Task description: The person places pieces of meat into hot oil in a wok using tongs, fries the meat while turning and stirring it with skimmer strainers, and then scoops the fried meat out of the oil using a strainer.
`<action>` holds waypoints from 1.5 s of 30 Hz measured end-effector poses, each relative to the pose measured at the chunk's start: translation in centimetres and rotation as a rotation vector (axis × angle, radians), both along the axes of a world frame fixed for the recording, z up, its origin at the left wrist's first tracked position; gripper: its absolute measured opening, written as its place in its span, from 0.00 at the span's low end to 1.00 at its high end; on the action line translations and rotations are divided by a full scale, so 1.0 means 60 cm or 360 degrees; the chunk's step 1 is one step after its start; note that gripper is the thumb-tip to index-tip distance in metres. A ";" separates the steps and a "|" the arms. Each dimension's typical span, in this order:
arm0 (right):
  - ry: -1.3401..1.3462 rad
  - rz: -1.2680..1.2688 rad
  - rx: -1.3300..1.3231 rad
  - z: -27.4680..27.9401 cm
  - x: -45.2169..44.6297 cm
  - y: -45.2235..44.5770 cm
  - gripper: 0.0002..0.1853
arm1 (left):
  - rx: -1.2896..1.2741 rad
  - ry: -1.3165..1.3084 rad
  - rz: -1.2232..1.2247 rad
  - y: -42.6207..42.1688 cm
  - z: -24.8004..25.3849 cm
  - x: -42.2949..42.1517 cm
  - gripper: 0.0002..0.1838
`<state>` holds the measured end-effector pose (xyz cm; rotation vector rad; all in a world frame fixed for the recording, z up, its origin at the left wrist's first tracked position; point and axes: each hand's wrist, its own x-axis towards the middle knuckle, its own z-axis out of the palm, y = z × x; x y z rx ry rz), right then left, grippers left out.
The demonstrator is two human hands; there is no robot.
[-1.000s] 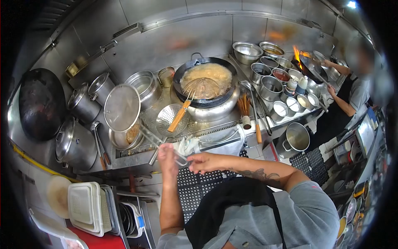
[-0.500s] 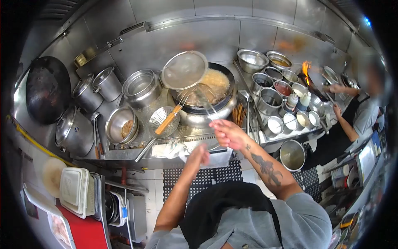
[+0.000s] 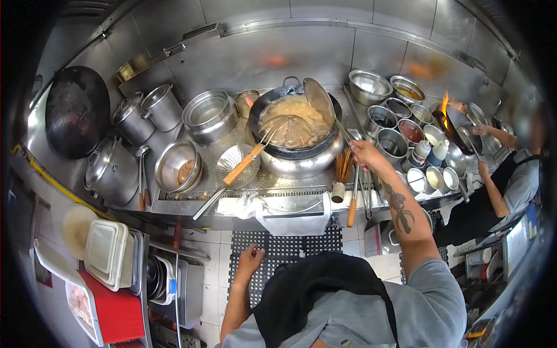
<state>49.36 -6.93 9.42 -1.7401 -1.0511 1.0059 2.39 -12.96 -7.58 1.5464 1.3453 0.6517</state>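
Note:
My right hand [image 3: 366, 154] is closed round the handle of a fine mesh strainer [image 3: 318, 97], whose round head is tilted over the right side of the wok [image 3: 255, 119]. Frothy, bubbling oil [image 3: 296, 108] fills the wok. A wire skimmer [image 3: 288, 131] with a wooden handle rests in its near side. My left hand [image 3: 250, 260] hangs low over the black floor mat, away from the stove, fingers curled; whether it holds anything cannot be made out. A perforated ladle [image 3: 238, 165] lies left of the wok, beneath the skimmer's handle.
Metal pots [image 3: 210, 116] and a bowl [image 3: 178, 166] stand at left. To the right are sauce containers [image 3: 411, 131], squeeze bottles [image 3: 422, 151], a bamboo brush [image 3: 341, 177] and a long-handled tool [image 3: 352, 206]. Farther right, a co-worker [image 3: 516, 180] handles a flaming wok [image 3: 455, 124].
The strainer has swung rightward over the wok in my right hand. My left hand has let go of it and dropped toward me. The camera view has shifted.

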 end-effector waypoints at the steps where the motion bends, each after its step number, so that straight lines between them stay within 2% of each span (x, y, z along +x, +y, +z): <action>1: -0.0015 0.0018 -0.0059 0.003 -0.004 0.007 0.19 | 0.0123 -0.0051 0.0007 0.016 0.019 -0.008 0.22; 3: -0.0119 0.0043 -0.0048 0.007 -0.016 0.018 0.19 | 0.0433 0.0158 0.0042 0.066 0.028 -0.028 0.20; 5: -0.0195 0.0078 0.0046 0.000 -0.035 0.030 0.19 | 0.0874 0.0710 -0.0061 0.125 0.082 -0.030 0.19; 7: -0.0217 0.0047 -0.0027 0.005 -0.043 0.052 0.18 | 0.1388 0.0638 0.0114 0.183 0.119 -0.012 0.22; 9: -0.0539 0.0119 -0.0214 0.017 -0.050 0.071 0.16 | 0.1532 0.0594 0.0156 0.251 0.138 -0.006 0.25; 11: -0.0652 0.0090 -0.0192 0.040 -0.071 0.065 0.15 | 0.1520 0.0662 0.0083 0.307 0.139 -0.001 0.26; 13: -0.0725 0.0025 0.0001 0.052 -0.094 0.059 0.15 | 0.1504 0.0732 0.0018 0.349 0.136 0.011 0.28; 15: -0.0764 0.0034 -0.0136 0.046 -0.099 0.068 0.14 | 0.1194 0.0919 -0.0108 0.373 0.133 0.027 0.26; 16: -0.0804 0.0045 -0.0271 0.049 -0.097 0.073 0.13 | 0.1201 0.0906 -0.0111 0.365 0.166 0.041 0.26; 18: -0.0863 0.0064 -0.0264 0.057 -0.087 0.072 0.14 | 0.1192 0.0973 -0.0320 0.327 0.248 0.067 0.22; 20: -0.0912 0.0118 -0.0295 0.059 -0.083 0.067 0.14 | 0.1412 0.0407 -0.0925 0.243 0.391 0.095 0.17; 21: -0.1030 0.0167 -0.0165 0.065 -0.082 0.063 0.15 | 0.1500 0.0134 -0.1190 0.183 0.464 0.103 0.16; 22: -0.1172 0.0250 0.0015 0.043 -0.062 0.075 0.15 | 0.1858 0.0041 -0.1398 0.127 0.525 0.107 0.17; 23: -0.1324 0.0321 0.0198 0.020 -0.042 0.087 0.16 | 0.1876 -0.0051 -0.1565 0.078 0.582 0.104 0.17; 24: -0.1331 0.0292 -0.0115 0.084 -0.098 0.070 0.17 | 0.1917 -0.0051 -0.1756 0.036 0.622 0.109 0.17; 27: -0.1367 0.0373 0.0049 0.053 -0.068 0.100 0.15 | 0.2167 -0.0219 -0.1566 -0.059 0.650 0.099 0.15; 28: -0.1395 0.0400 0.0041 0.051 -0.073 0.103 0.15 | 0.1976 -0.0059 -0.1124 -0.090 0.665 0.094 0.13; 30: -0.1472 0.0417 -0.0011 0.043 -0.063 0.104 0.15 | 0.1774 0.0051 -0.0754 -0.100 0.666 0.096 0.11; 31: -0.1517 0.0437 -0.0037 0.058 -0.080 0.104 0.16 | 0.1930 -0.0018 -0.0966 -0.079 0.660 0.078 0.10; 32: -0.1352 0.0307 -0.0198 0.078 -0.093 0.091 0.16 | 0.1896 0.0020 -0.1085 -0.055 0.653 0.066 0.10; 33: -0.1352 0.0278 -0.0185 0.076 -0.088 0.084 0.16 | 0.1857 0.0057 -0.1204 -0.031 0.648 0.055 0.11; 34: -0.1321 0.0252 -0.0141 0.068 -0.081 0.088 0.16 | 0.1625 0.0206 -0.1226 0.004 0.640 0.049 0.13; 35: -0.1299 0.0225 -0.0092 0.061 -0.071 0.095 0.16 | 0.1500 0.0106 -0.1086 0.058 0.586 0.044 0.18; 37: -0.1310 0.0161 0.0078 0.009 -0.049 0.106 0.16 | 0.1358 0.0239 -0.0783 0.152 0.482 0.058 0.20; 38: -0.1360 0.0206 0.0028 0.006 -0.048 0.110 0.16 | 0.1248 0.0374 -0.0677 0.219 0.407 0.056 0.23; 40: -0.1342 0.0260 -0.0086 0.040 -0.055 0.101 0.15 | 0.1389 0.0765 -0.0399 0.328 0.255 0.039 0.27; 41: -0.1313 0.0337 -0.0217 0.053 -0.063 0.096 0.15 | 0.1234 0.0707 -0.0406 0.367 0.200 0.031 0.31; 42: -0.1338 0.0260 -0.0146 0.040 -0.055 0.099 0.14 | 0.1199 0.0867 -0.0338 0.391 0.157 0.029 0.32; 43: -0.1344 0.0245 -0.0125 0.039 -0.058 0.095 0.14 | 0.1191 0.0966 -0.0390 0.393 0.149 0.029 0.32; 45: -0.1340 0.0233 0.0084 0.037 -0.064 0.083 0.13 | 0.1038 0.0972 -0.0452 0.409 0.109 0.029 0.29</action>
